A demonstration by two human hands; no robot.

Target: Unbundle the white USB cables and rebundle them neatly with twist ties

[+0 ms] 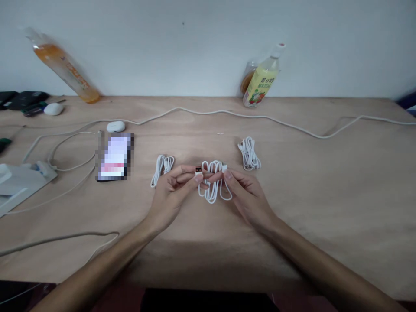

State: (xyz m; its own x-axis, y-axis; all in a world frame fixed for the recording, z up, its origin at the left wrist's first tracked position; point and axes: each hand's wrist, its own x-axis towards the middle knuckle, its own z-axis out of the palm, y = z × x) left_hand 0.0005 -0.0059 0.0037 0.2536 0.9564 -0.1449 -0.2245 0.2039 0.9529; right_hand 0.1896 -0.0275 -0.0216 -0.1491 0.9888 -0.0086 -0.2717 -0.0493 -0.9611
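A coiled white USB cable (214, 186) lies on the wooden table (325, 182) between my hands. My left hand (175, 188) pinches the cable's USB plug end between thumb and fingers. My right hand (247, 193) pinches the small white connector at the cable's other end. Both hands hover just above the table, with the loops hanging below them. A second bundled white cable (162, 169) lies just left of my left hand. A third bundled cable (249, 154) lies behind my right hand.
A phone (114, 157) lies left of centre, with a white earbud case (115, 126) behind it. A long white cord (227, 113) runs across the back of the table. An orange bottle (63, 65) and a yellow-labelled bottle (261, 80) stand at the wall. A white mouse (53, 109) sits far left.
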